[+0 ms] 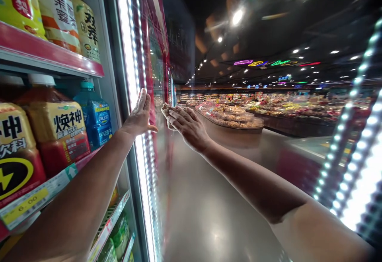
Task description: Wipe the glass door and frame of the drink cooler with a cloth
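Observation:
My left hand [139,115] is raised with its fingers stretched upward and the thumb out to the right. It lies at the lit edge of a drinks cooler, in front of the bright LED strip [145,174]; whether it touches is hard to tell. To its right, my right hand [189,128] has its fingers laid over a crumpled, light-coloured cloth [165,111]. The cloth seems pressed to the clear glass door, through which the shop shows. Most of the cloth is under the fingers.
Shelves on the left hold several bottles, among them a red-and-yellow drink bottle [64,122] and a blue bottle [94,114]. A price label [24,208] edges the shelf. Reflected lights [355,166] streak the right side. Beyond lie the floor [209,214] and a produce display [232,130].

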`<state>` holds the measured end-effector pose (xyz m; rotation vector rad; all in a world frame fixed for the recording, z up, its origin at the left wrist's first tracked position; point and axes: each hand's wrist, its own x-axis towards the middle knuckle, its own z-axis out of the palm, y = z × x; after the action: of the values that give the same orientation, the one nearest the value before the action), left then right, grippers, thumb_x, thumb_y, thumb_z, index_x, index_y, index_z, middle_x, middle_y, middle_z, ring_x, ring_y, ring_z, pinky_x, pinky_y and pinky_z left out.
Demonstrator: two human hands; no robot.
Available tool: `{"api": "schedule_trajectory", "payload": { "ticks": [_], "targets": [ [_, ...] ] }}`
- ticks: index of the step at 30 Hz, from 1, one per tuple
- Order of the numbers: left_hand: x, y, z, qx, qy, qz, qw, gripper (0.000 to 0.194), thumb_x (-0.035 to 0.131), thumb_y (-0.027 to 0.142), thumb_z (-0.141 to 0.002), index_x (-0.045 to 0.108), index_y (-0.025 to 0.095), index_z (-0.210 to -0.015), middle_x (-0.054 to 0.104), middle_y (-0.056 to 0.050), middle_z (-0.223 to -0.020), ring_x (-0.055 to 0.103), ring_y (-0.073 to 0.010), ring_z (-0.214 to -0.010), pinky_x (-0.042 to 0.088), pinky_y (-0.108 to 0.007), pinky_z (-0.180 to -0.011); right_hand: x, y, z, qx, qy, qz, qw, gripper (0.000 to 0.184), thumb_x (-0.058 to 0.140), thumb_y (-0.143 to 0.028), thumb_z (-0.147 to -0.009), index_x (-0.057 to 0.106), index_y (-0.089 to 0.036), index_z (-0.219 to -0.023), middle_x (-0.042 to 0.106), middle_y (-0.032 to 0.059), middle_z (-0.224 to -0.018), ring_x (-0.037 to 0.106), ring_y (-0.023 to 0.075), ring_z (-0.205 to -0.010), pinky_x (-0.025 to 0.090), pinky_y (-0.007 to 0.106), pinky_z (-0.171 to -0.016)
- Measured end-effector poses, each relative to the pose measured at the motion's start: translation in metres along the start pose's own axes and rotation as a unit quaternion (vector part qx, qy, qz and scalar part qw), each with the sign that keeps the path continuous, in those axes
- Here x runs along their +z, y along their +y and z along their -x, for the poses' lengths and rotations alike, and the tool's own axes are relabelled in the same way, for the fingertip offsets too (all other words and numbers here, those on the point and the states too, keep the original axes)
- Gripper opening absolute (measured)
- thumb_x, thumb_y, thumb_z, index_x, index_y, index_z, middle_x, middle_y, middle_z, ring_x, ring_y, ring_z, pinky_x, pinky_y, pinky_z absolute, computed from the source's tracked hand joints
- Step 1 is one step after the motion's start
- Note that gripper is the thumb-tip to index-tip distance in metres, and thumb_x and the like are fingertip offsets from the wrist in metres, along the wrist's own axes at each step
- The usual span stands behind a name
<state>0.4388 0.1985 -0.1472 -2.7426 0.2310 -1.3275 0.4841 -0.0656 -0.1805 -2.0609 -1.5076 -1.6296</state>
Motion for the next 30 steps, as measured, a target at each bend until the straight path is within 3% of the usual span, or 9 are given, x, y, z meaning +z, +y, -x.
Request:
{"api": "schedule_trajectory", "payload": {
  "ticks": [5,8,11,17,22,26,30],
  "targets": [
    [-0.003,0.003,0.001,-0.017,-0.019,0.050,0.998,0.155,0.097,0.045,-0.055,-0.004,0.013,-0.168,-0.011,-0.023,-0.173,-0.011,-0.0369,-0.160,0.015,-0.050,-0.133,-0.007,0.008,0.013,0.048,0.034,0.022,0.998,0.046,0.048,-0.018,-0.107,0.055,-0.027,-0.151,0.054,0.0023,-0.159,0.041,0.0219,-0.155,0.033,0.048,-0.131],
    [-0.006,0.005,0.001,-0.024,-0.029,0.079,0.996,0.155,0.095,0.042,-0.055,-0.007,0.018,-0.168,-0.007,-0.020,-0.175,-0.015,-0.0363,-0.159,0.014,-0.056,-0.132,-0.007,0.005,0.023,0.031,0.029,0.029,0.999,0.048,0.048,-0.016,-0.107,0.053,-0.027,-0.153,0.054,0.0016,-0.159,0.040,0.0207,-0.155,0.036,0.046,-0.130],
    [-0.008,0.006,0.001,-0.028,-0.036,0.108,0.993,0.156,0.093,0.052,-0.054,-0.008,0.022,-0.168,-0.004,-0.017,-0.176,-0.017,-0.0378,-0.159,0.014,-0.063,-0.130,-0.010,0.007,0.027,0.015,0.014,0.026,0.999,0.048,0.050,-0.018,-0.106,0.052,-0.029,-0.153,0.053,-0.0002,-0.160,0.042,0.0196,-0.154,0.037,0.044,-0.129],
    [-0.006,0.010,0.000,-0.056,-0.021,0.133,0.989,0.168,0.089,0.077,-0.040,0.001,0.013,-0.169,-0.004,-0.023,-0.175,-0.015,-0.0435,-0.159,0.007,-0.061,-0.131,-0.019,0.016,0.031,0.071,0.031,0.039,0.996,0.048,0.045,-0.017,-0.108,0.052,-0.030,-0.153,0.050,-0.0013,-0.162,0.038,0.0191,-0.156,0.031,0.046,-0.132],
    [0.004,0.017,-0.001,-0.049,0.018,0.144,0.988,0.169,0.083,0.085,-0.041,0.000,0.010,-0.168,0.004,-0.026,-0.174,-0.017,-0.0434,-0.159,-0.002,-0.061,-0.130,-0.024,0.019,0.044,0.045,0.024,0.049,0.997,0.045,0.046,-0.020,-0.108,0.053,-0.029,-0.152,0.055,-0.0009,-0.159,0.040,0.0175,-0.155,0.034,0.043,-0.131],
    [0.012,0.019,-0.003,-0.024,0.042,0.156,0.987,0.163,0.077,0.090,-0.050,-0.001,0.006,-0.166,-0.005,-0.029,-0.173,-0.022,-0.0433,-0.158,-0.010,-0.061,-0.129,-0.036,0.031,0.050,0.059,0.037,0.059,0.996,0.047,0.046,-0.014,-0.107,0.054,-0.028,-0.151,0.050,-0.0017,-0.162,0.038,0.0189,-0.157,0.030,0.044,-0.132],
    [0.019,0.016,-0.002,-0.032,0.048,0.138,0.989,0.170,0.081,0.089,-0.046,-0.006,0.003,-0.164,-0.011,-0.031,-0.172,-0.031,-0.0456,-0.154,-0.012,-0.063,-0.128,-0.041,0.033,0.061,0.074,0.044,0.066,0.994,0.049,0.046,-0.011,-0.106,0.053,-0.027,-0.151,0.049,-0.0017,-0.163,0.036,0.0191,-0.158,0.028,0.045,-0.133]
  ]
}}
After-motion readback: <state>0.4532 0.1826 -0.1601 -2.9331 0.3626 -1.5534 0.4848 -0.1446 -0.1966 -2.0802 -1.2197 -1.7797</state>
